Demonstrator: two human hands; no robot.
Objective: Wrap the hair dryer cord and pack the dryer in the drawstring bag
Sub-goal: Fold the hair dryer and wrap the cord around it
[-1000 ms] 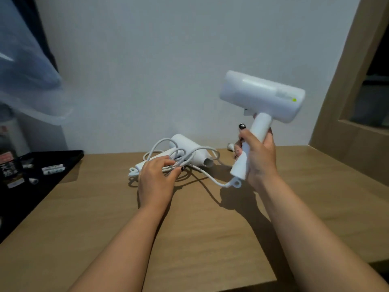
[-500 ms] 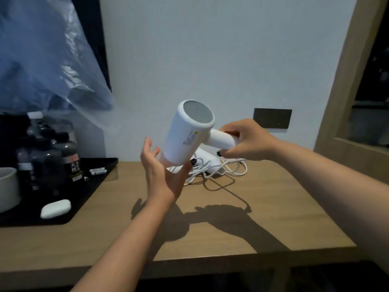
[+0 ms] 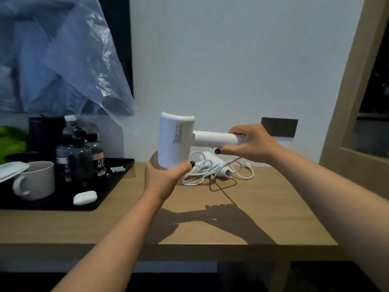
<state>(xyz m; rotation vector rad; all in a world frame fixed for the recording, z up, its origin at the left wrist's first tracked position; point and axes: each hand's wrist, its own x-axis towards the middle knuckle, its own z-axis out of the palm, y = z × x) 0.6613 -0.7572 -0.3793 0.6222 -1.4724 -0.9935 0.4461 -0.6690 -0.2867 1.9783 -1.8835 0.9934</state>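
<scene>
A white hair dryer [image 3: 176,140] is held above the wooden table [image 3: 210,218], its barrel upright and its handle pointing right. My left hand [image 3: 166,175] cups the lower end of the barrel, thumb curled round it. My right hand [image 3: 250,144] grips the end of the handle. The white cord [image 3: 202,171] lies in loose loops on the table behind, with the plug [image 3: 248,165] at the right. A white nozzle piece [image 3: 219,167] lies among the loops. No drawstring bag is in sight.
A black tray [image 3: 109,186] at the left carries dark bottles [image 3: 84,157], a white mug [image 3: 35,180] and a small white bar [image 3: 85,197]. A clear plastic sheet [image 3: 63,60] hangs at upper left. A dark wall socket plate [image 3: 280,128] is behind. A wooden frame [image 3: 347,102] stands at right.
The dryer has turned from tilted to barrel-upright with the handle level. My left hand, open beside it before, now grips the barrel's lower end. Earlier it was at the cord.
</scene>
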